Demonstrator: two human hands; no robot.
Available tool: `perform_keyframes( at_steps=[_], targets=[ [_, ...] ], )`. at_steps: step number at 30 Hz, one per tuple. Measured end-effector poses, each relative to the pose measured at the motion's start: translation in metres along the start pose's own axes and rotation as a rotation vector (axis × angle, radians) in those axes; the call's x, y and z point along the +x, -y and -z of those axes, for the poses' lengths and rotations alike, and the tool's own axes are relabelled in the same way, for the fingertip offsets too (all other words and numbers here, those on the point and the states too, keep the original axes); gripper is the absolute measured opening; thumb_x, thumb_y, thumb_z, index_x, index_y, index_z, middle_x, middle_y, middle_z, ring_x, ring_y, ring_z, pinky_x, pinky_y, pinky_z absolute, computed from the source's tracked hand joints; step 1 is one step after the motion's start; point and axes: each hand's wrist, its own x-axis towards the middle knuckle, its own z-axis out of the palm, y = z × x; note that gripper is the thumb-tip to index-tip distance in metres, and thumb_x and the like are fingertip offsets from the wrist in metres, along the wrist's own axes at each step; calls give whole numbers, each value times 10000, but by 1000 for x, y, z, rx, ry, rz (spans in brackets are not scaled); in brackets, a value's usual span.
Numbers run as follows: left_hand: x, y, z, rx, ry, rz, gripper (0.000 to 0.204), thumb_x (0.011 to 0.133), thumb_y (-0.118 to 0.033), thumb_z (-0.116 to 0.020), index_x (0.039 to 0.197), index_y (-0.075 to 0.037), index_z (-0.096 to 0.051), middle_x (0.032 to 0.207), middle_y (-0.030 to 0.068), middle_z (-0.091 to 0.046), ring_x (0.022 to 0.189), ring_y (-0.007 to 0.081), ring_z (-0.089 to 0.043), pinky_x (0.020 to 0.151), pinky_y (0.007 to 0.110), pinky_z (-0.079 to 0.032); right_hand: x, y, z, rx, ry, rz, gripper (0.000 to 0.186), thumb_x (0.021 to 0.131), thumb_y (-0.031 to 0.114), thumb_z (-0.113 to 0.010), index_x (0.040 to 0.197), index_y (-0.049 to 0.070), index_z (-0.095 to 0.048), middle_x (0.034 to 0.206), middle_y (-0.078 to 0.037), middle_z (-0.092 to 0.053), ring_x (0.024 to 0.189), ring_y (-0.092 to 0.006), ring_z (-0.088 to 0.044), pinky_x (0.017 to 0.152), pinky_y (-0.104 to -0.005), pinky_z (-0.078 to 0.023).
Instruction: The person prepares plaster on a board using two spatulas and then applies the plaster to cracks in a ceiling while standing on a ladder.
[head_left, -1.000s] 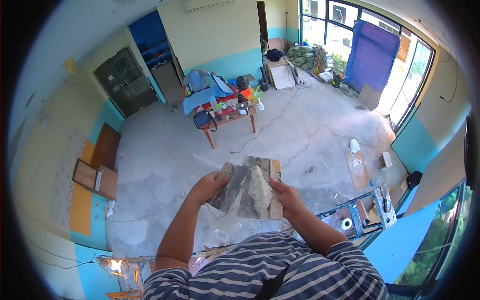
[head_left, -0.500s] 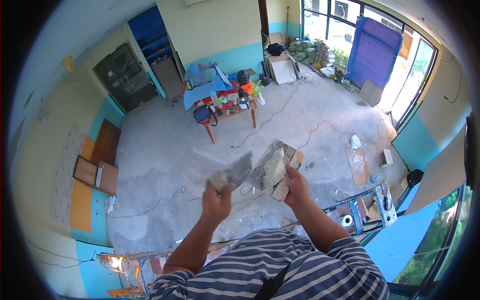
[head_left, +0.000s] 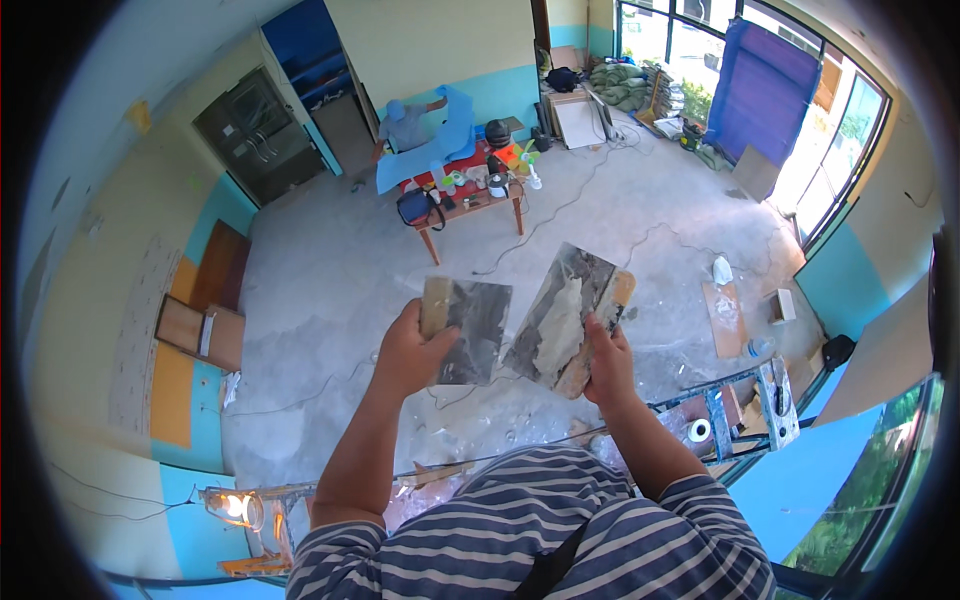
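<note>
My left hand grips a wide metal scraper by its tan edge handle; its grey blade is smeared. My right hand holds a second broad blade, tilted, with a lump of off-white paste along its face and a stained wooden edge under my fingers. The two tools are apart, side by side in front of my striped shirt.
Below me are a ladder at right and a lit lamp at lower left. Farther off, a person holds a blue sheet at a cluttered table. Cables cross the concrete floor; sacks lie by the window.
A second ago both blades overlapped in my hands. My left hand has pulled its scraper away to the left, and both hands have risen. The person at the table has raised the blue sheet.
</note>
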Motion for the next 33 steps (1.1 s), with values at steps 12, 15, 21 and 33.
perform_keyframes(
  at_steps=[12, 15, 21, 33],
  targets=[
    [14, -47, -15, 224, 176, -55, 490, 835, -272, -661, 1199, 20, -515, 996, 252, -652, 924, 383, -647, 805, 424, -493, -10, -11, 10, -174, 179, 13, 365, 972, 175, -590, 1281, 21, -472, 1149, -91, -630, 1012, -187, -640, 855, -352, -543],
    [14, -50, -16, 258, 169, -45, 488, 840, -269, -654, 1204, 21, -507, 996, 263, -652, 935, 404, -644, 805, 438, -492, -12, -6, 9, -176, 191, 16, 360, 974, 179, -590, 1274, 15, -475, 1143, -88, -633, 1013, -179, -636, 863, -341, -534],
    [21, -48, -17, 279, 129, -89, 473, 840, -273, -652, 1185, 19, -511, 979, 263, -659, 929, 417, -647, 808, 452, -493, -7, -8, 23, -325, 162, 48, 367, 967, 181, -605, 1268, 15, -477, 1138, -81, -633, 1011, -174, -632, 868, -333, -523],
    [109, -110, 135, -768, -571, -962, 414, 874, -41, -664, 1248, -55, -486, 1188, 86, -594, 1071, 163, -569, 946, 335, -452, 6, -22, 34, -65, 182, -23, 478, 945, 236, -585, 1362, 54, -441, 1194, -123, -611, 1048, -289, -635, 890, -457, -531]
  ],
)
